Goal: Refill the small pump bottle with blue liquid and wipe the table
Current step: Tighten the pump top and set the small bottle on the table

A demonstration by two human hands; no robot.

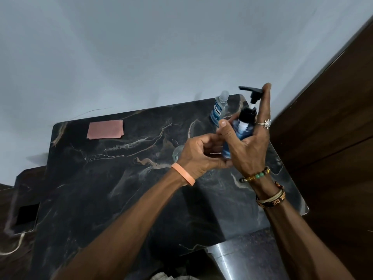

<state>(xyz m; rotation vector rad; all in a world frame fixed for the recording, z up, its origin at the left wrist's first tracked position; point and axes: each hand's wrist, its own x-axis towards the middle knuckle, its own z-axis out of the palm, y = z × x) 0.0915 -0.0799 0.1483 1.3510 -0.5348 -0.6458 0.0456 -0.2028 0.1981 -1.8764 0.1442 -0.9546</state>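
Over table (101,178), right hand (248,150) fingers grip pump bottle (240,130); left hand (197,156) fingers curl round base.

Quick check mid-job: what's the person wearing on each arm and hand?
Both forearms are bare, no sleeves. The left hand has a peach rubber wristband. The right hand wears a silver ring, a beaded bracelet of brown, amber and green, and a brown band with orange lettering beside cream cords.
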